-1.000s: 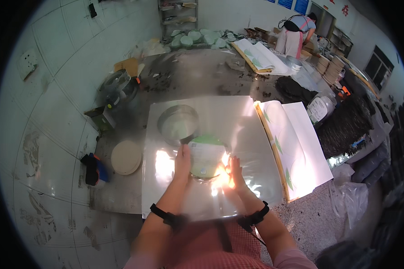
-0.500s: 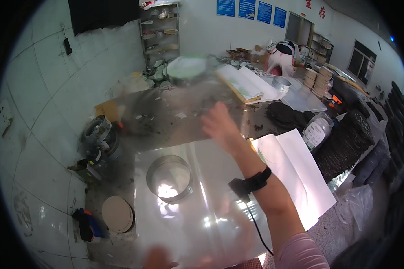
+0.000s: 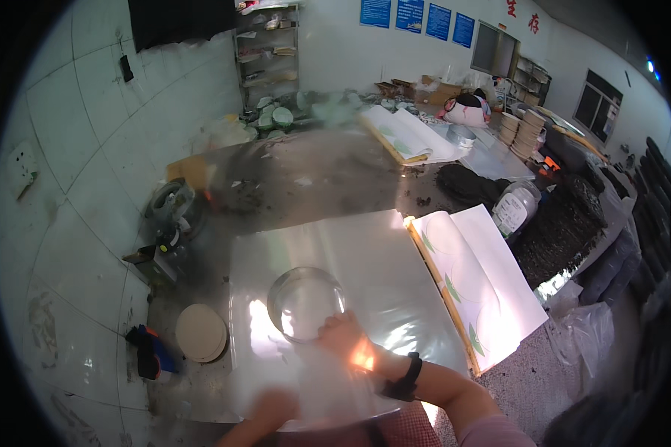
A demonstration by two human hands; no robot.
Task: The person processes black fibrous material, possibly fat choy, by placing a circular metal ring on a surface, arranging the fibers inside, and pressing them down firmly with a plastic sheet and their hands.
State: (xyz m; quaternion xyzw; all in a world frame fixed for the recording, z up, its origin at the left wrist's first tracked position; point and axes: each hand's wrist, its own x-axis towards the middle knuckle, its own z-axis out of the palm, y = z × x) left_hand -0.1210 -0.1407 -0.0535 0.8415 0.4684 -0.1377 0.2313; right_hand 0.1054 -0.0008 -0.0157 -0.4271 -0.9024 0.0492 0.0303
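A thin metal ring (image 3: 273,289) lies on a clear plastic sheet (image 3: 373,261) in front of me. At the ring's near right side, my right hand (image 3: 343,335) has its fingers curled closed on the rim. A black band with a dark device circles that wrist. My left hand (image 3: 274,406) is over the sheet's near edge, smeared by motion, so its fingers do not show clearly. Left of the sheet sits a short stack of round tan discs (image 3: 200,332).
A stack of white paper with green leaf prints (image 3: 470,283) lies to the right, beside a clear jar (image 3: 514,208) and a black ridged roll (image 3: 563,227). Green-white round pieces (image 3: 282,116) are heaped at the far end. A person (image 3: 466,112) crouches beyond.
My right hand has come back from the far table to the ring, which sits slightly further right. A blurred green-white disc beyond it has moved away toward the far heap.
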